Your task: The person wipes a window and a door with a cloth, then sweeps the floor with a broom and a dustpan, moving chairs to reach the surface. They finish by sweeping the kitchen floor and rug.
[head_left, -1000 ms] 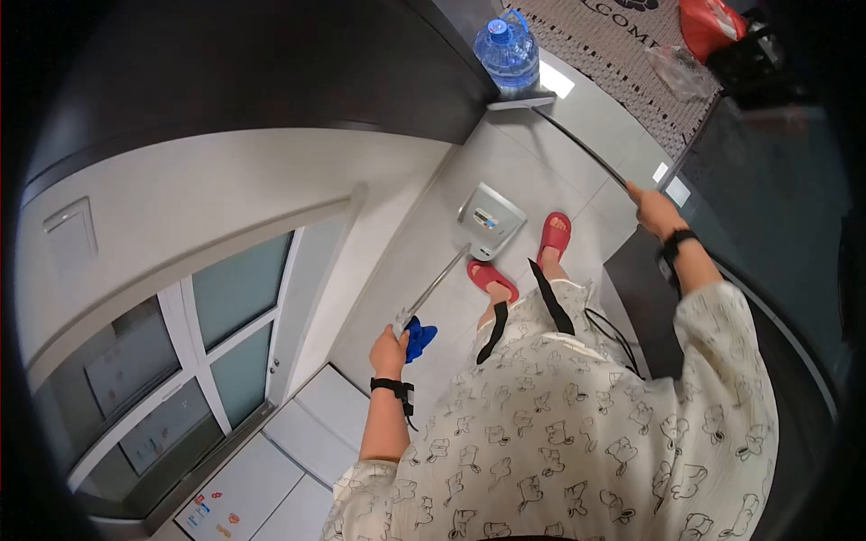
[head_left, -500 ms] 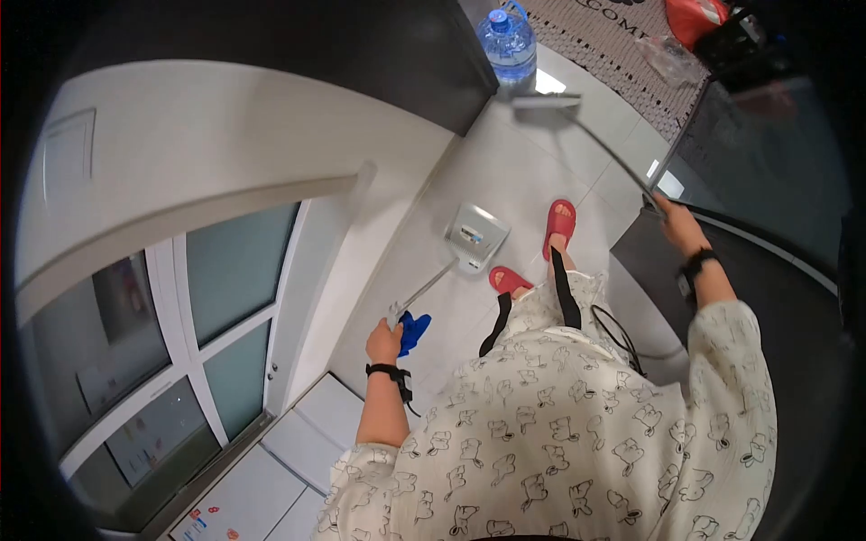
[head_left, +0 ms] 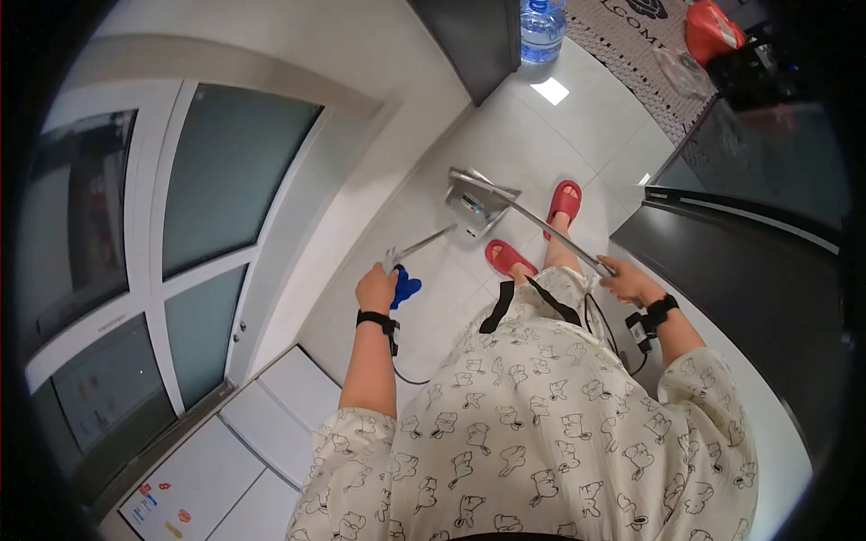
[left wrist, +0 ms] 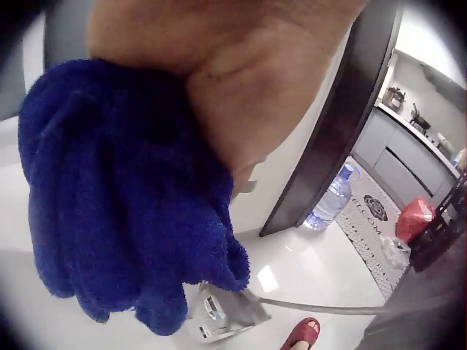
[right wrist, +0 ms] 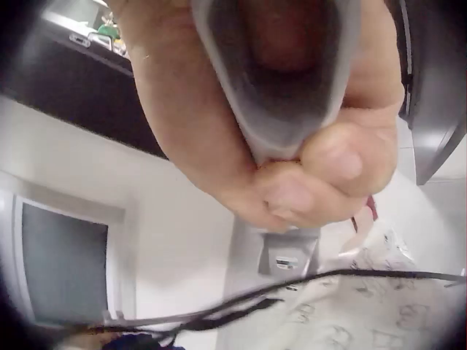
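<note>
My left hand grips the top of a long thin dustpan handle and holds a blue cloth against it. In the left wrist view the blue cloth bulges out of the curled left hand. The grey dustpan sits on the white tile floor ahead of my red slippers. My right hand grips a broom's long stick, whose head lies at the dustpan. From the right wrist the right hand wraps the grey broom handle.
A big water bottle stands by a dark cabinet at the far end. A patterned mat and a red bag lie beyond. Frosted glass doors stand left, a dark counter right.
The broom head swung from beside the water bottle back to the dustpan. My right hand drew in toward my body. The left hand kept its hold on handle and cloth.
</note>
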